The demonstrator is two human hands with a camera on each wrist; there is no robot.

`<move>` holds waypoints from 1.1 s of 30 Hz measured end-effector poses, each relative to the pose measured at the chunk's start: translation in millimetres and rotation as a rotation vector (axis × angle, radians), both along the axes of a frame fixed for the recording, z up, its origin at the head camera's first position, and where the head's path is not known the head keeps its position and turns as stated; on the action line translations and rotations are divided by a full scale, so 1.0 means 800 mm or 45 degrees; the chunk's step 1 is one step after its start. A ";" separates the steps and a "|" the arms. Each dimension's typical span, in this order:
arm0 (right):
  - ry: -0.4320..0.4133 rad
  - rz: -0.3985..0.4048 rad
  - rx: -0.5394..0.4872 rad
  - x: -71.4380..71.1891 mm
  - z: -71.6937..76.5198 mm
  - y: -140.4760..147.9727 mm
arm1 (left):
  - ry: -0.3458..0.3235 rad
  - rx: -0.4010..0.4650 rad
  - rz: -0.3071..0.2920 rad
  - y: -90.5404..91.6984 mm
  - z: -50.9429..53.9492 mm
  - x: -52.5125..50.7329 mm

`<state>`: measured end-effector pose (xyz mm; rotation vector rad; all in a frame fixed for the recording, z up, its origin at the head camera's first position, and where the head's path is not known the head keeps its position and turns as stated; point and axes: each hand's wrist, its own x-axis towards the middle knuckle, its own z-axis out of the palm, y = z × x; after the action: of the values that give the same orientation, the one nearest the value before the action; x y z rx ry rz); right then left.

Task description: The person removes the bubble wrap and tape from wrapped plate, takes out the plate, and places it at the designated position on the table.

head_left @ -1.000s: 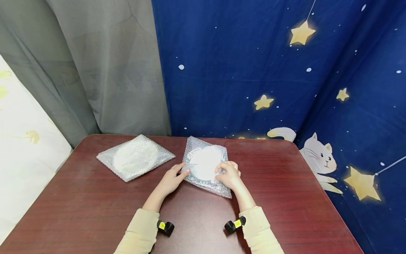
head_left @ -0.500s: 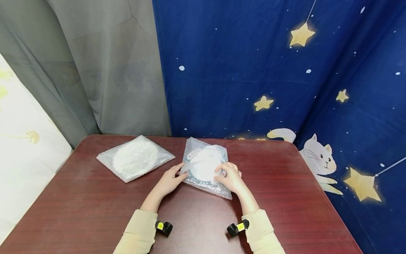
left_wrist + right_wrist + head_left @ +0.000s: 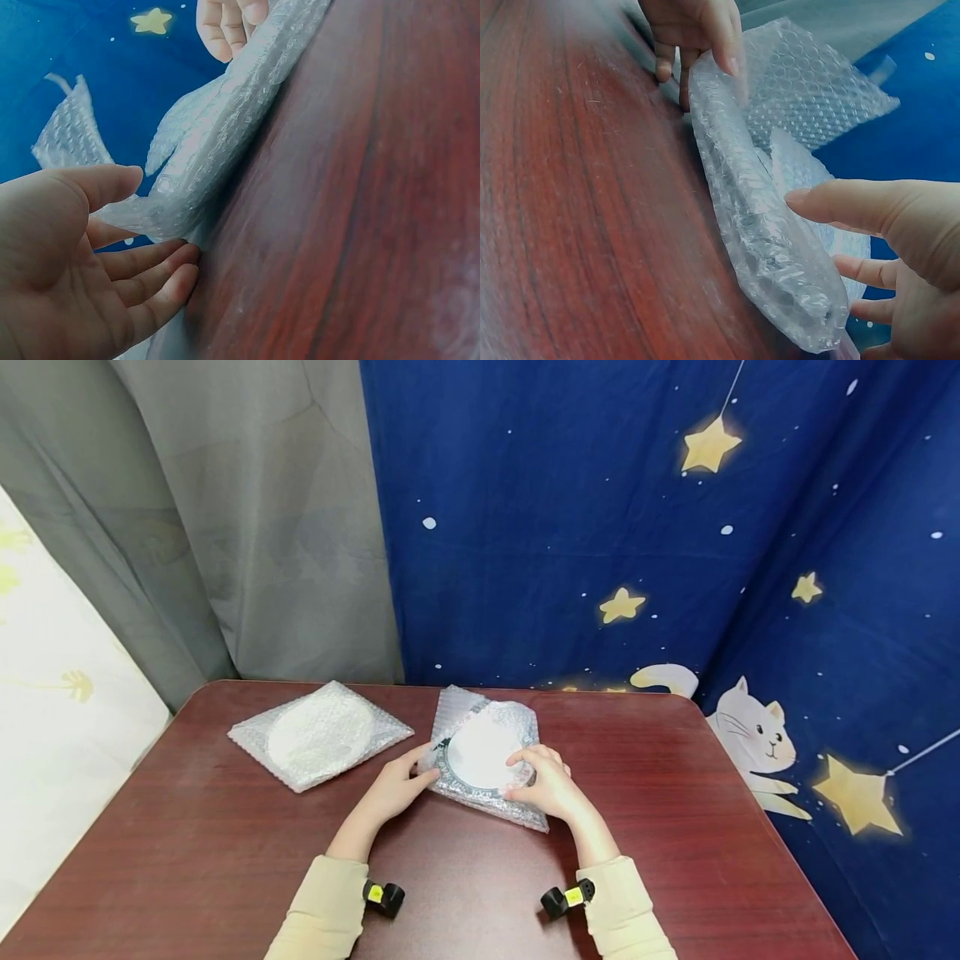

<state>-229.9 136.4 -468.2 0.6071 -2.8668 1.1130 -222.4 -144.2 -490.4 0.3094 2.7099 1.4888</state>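
In the head view a round white plate with a dark patterned rim (image 3: 483, 747) lies in a bubble-wrap bag (image 3: 517, 814) on the table. My left hand (image 3: 393, 789) holds the bag's left edge, thumb above and fingers at the side and below. My right hand (image 3: 551, 785) grips the right side, with thumb and index finger spread over the top. In the left wrist view a loose bubble-wrap flap (image 3: 71, 135) stands up beyond my left thumb. The right wrist view shows my right thumb (image 3: 817, 201) against the wrap and the other fingers beside the bag's edge.
A second bubble-wrapped round thing (image 3: 322, 735) lies at the back left of the brown table (image 3: 637, 827). Behind the table hang a grey curtain (image 3: 300, 527) and a blue curtain (image 3: 525, 527) with stars.
My left hand has shifted slightly left and down. The bag's upper left flap has lifted, and more of the plate's patterned rim shows at the left. My right fingers have spread a little.
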 end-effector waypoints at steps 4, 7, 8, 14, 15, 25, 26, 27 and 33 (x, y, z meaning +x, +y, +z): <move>-0.012 0.007 0.027 0.000 0.000 0.000 | -0.009 -0.061 0.024 -0.004 0.004 0.001; -0.017 0.015 0.044 0.001 0.002 -0.002 | -0.024 -0.074 0.040 -0.007 0.007 0.002; -0.017 0.016 0.047 0.001 0.002 -0.002 | -0.022 -0.072 0.042 -0.008 0.008 0.002; -0.010 0.017 0.043 0.003 0.006 -0.001 | 0.028 -0.054 0.062 -0.013 0.010 0.003; -0.005 0.015 0.042 0.003 0.007 -0.001 | 0.034 -0.052 0.064 -0.013 0.011 0.003; 0.096 0.023 -0.070 0.003 0.015 0.008 | 0.058 -0.015 0.096 -0.021 0.016 0.002; 0.105 0.024 -0.083 0.002 0.015 0.010 | 0.061 -0.011 0.103 -0.022 0.016 0.002; 0.111 0.023 -0.099 0.002 0.016 0.011 | 0.060 -0.010 0.105 -0.023 0.017 0.002; 0.137 0.010 -0.135 -0.003 0.018 0.021 | 0.074 -0.004 0.145 -0.031 0.020 0.000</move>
<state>-232.2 153.4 -453.6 0.6516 -2.6980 1.1863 -222.4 -168.8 -474.8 0.2045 2.8187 1.5264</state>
